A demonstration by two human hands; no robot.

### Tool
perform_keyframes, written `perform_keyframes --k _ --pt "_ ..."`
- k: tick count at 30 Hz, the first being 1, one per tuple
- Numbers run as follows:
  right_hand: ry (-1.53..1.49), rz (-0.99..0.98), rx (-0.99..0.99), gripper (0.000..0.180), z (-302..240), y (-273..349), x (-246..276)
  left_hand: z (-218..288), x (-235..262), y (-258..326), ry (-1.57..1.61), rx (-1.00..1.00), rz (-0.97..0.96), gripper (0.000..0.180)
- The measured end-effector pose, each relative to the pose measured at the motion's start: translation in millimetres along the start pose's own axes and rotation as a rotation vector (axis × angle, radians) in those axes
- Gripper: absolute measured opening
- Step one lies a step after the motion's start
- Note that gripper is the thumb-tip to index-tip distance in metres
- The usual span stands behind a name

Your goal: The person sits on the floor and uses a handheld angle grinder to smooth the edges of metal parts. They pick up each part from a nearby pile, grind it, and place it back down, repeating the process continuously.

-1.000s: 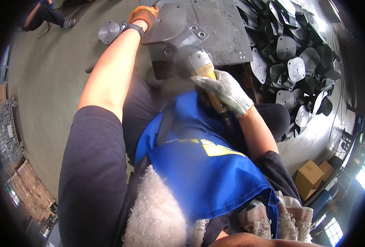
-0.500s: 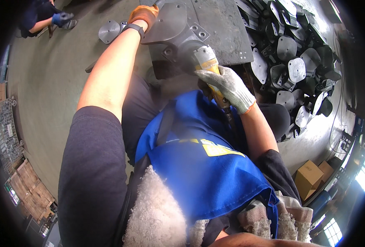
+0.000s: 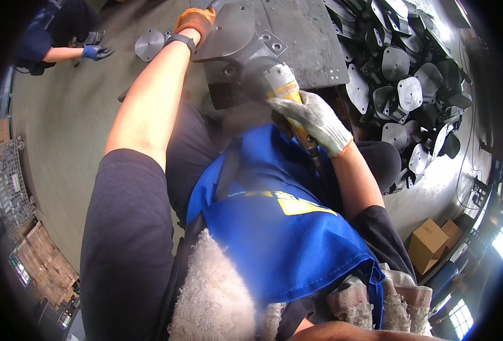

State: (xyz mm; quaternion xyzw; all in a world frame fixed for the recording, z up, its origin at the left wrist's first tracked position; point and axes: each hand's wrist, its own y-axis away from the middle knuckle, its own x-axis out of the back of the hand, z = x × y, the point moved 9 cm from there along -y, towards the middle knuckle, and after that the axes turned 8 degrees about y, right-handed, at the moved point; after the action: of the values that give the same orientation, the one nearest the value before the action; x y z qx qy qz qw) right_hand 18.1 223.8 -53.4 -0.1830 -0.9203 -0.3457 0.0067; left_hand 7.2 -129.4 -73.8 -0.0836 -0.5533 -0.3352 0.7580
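A grey metal bracket [image 3: 228, 31] with a rounded plate and bolt-hole flanges lies on the dark work table, toward the top of the view. My left hand [image 3: 195, 23], in an orange glove, is closed on the bracket's far left side; its fingertips are partly hidden. In my right hand [image 3: 314, 116], which wears a whitish knit glove, is a yellow angle grinder [image 3: 290, 94] with a pale metal head. The blurred grinder disc [image 3: 258, 71] is at the bracket's near edge, between two flanges. Whether it touches the metal I cannot tell.
Many similar brackets [image 3: 396, 62] are heaped right of the table [image 3: 314, 45]. A round metal plate [image 3: 149, 45] sits left of my left forearm. At the upper left is another person's blue-gloved hand [image 3: 97, 52]. Cardboard boxes [image 3: 427, 241] stand at the lower right.
The other person's gloved hand has moved lower and slightly right, with its fingers stretched out. My left hand and the grinder have shifted only slightly left in view.
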Motion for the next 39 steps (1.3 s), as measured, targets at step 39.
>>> perform_keyframes --k 39 --pt "-0.103 0.037 0.016 0.036 7.5 1.7 12.9 -22.9 -8.7 -16.9 0.066 0.059 0.101 0.072"
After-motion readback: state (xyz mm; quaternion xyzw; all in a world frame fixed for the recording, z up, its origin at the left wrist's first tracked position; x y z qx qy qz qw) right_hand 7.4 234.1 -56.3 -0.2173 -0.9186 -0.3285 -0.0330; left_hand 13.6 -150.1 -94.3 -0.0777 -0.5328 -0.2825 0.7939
